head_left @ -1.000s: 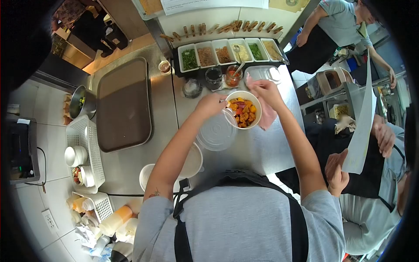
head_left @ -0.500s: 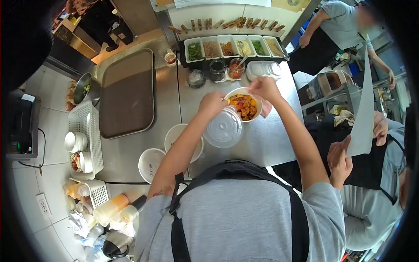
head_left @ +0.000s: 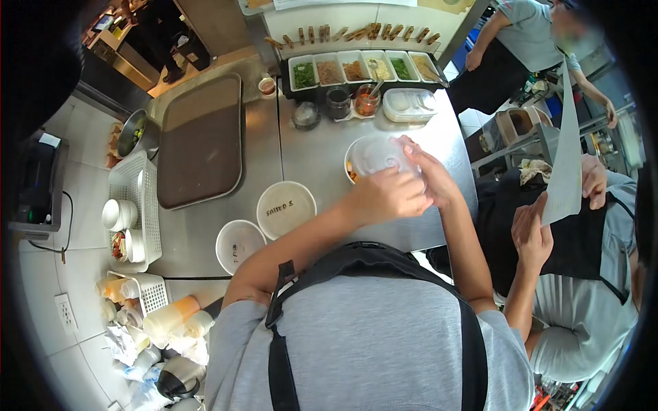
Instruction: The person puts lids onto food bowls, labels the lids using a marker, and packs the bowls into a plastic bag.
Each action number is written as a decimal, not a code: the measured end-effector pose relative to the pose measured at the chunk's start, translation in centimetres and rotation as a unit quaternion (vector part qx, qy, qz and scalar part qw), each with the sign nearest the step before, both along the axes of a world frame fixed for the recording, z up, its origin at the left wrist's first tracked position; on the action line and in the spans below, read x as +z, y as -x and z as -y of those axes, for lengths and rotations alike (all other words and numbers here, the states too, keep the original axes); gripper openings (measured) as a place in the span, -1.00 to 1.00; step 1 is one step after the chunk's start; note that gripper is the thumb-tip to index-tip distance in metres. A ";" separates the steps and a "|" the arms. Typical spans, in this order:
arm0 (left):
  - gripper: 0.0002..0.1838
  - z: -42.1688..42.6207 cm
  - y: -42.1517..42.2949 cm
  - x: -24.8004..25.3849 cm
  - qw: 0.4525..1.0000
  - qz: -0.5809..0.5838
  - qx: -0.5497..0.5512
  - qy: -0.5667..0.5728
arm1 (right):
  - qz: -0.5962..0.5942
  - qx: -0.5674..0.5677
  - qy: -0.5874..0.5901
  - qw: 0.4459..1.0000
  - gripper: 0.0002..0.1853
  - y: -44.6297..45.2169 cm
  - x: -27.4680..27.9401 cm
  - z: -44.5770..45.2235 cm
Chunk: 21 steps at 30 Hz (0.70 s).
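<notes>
A clear plastic lid (head_left: 377, 153) is over a white bowl (head_left: 348, 156) on the steel counter. It hides most of the bowl, and only a little orange-yellow food shows at the left rim. My left hand (head_left: 394, 196) has its fingers curled on the lid's near edge. At the right edge, my right hand (head_left: 436, 175) grips the lid, thumb and fingers up along its side. The lid looks slightly tilted; whether it touches the bowl all around I cannot tell.
Two white bowls with writing (head_left: 286, 209) stand at the left, near a brown tray (head_left: 200, 140). Behind are topping containers (head_left: 329, 70), jars (head_left: 367, 101) and a lidded plastic box (head_left: 409, 105). On the right, a co-worker's hand (head_left: 532, 229) holds a paper sheet (head_left: 565, 157).
The lid has gone from the counter, left of the bowl, to over the food. My left hand has moved right and closer to me; my right hand has shifted from the far rim to the lid's side.
</notes>
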<state>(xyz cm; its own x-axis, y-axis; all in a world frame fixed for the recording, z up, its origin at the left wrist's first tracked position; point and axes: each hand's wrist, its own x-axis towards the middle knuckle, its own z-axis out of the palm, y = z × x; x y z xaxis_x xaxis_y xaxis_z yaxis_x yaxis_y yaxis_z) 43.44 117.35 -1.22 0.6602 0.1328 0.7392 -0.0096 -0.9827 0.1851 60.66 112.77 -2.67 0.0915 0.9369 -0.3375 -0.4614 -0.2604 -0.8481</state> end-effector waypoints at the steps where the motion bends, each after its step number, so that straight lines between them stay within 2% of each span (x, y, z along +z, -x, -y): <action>1: -0.90 0.4 0.2 -0.6 0.999 -0.021 -0.016 0.020 | 0.005 -0.005 -0.031 0.999 -0.54 0.0 -0.5 -0.3; 2: -0.92 0.6 0.2 -0.9 0.998 -0.041 -0.033 0.039 | 0.103 -0.015 0.024 0.994 -0.52 -2.2 -2.3 -0.4; 5: -0.87 -0.9 2.5 -0.9 0.985 0.046 0.099 0.136 | 0.016 -0.072 0.000 0.997 -0.51 -3.4 -5.0 -0.8; 8: -0.79 -4.3 3.3 -5.0 0.921 0.062 0.259 0.284 | 0.123 -0.119 0.042 0.984 -0.51 -3.2 -11.1 -2.3; 11: -0.69 -6.4 2.9 -8.0 0.867 0.096 0.235 0.428 | 0.396 -0.015 0.072 0.915 -0.51 0.5 -6.3 -2.2; 12: -0.67 -7.0 2.5 -9.3 0.853 0.086 0.236 0.457 | 0.428 0.000 0.001 0.904 -0.51 -1.6 -12.0 -3.7; 13: -0.65 -7.4 1.8 -10.8 0.839 0.074 0.236 0.485 | 0.454 0.001 0.004 0.891 -0.51 -1.8 -13.1 -4.3; 14: -0.63 -7.7 1.2 -11.0 0.823 0.063 0.235 0.513 | 0.481 0.002 0.008 0.877 -0.52 -1.6 -13.0 -4.6; 16: -0.67 -8.1 0.1 -11.5 0.841 0.049 0.223 0.490 | 0.519 -0.013 -0.014 0.855 -0.53 -1.5 -13.0 -4.8; 18: -0.71 -8.4 -0.4 -11.7 0.860 0.027 0.219 0.461 | 0.542 -0.046 -0.063 0.837 -0.54 0.0 -10.0 -3.9; 21: -0.76 -8.7 -0.8 -11.9 0.879 -0.012 0.229 0.417 | 0.733 0.005 -0.188 0.653 -0.55 0.5 -8.8 -2.9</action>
<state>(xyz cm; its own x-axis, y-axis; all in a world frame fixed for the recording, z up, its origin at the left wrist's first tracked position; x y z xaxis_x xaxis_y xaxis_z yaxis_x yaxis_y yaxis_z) 44.21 126.05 -13.11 0.4097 0.8785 0.2456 0.3655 -0.4048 0.8382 60.18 115.70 -11.46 0.0507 0.9312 0.3609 0.9196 0.0975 -0.3806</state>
